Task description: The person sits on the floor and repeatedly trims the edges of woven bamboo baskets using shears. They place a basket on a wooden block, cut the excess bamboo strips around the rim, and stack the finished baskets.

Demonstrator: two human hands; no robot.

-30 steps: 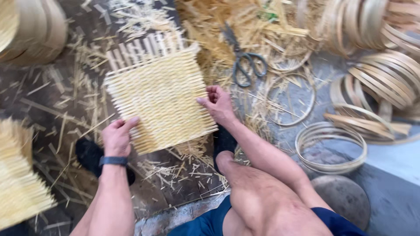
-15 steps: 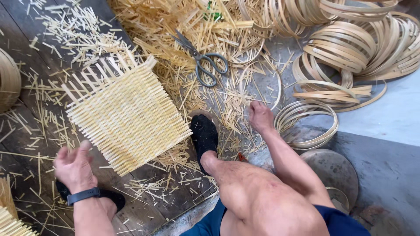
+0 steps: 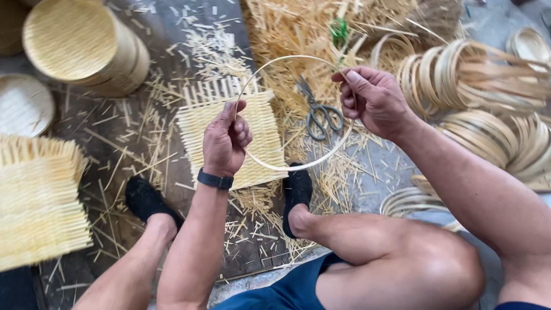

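A: Where's the hoop (image 3: 298, 166) rn?

B: Up in the air, right over the woven mat (image 3: 229, 138), held by both hands. Thin bamboo ring, its face turned roughly toward the camera, so no real long axis, just a circle a bit wider across than tall.

A: Grips?

B: Left hand (image 3: 227, 140) is curled tight round the rim on the side over the mat, fingers closed on the strip, watch on that wrist. Right hand (image 3: 370, 97) pinches the opposite side of the rim, the side away from the mat, thumb and fingers closed on it.

A: So which way does the ring lie from each grip?

B: It spans between them: from the left hand it runs out to the right, from the right hand back toward the mat. Left hand sits nearer the mat, nearly above its middle; right hand hangs over the scissors (image 3: 318, 112), which lie on the floor just beside the mat's right edge.

A: Other stuff?

B: Spare hoops piled (image 3: 482, 92) well to the right of the mat, finished round baskets (image 3: 80, 46) up-left of it, another mat (image 3: 40, 201) at far left, and straw scraps all about.
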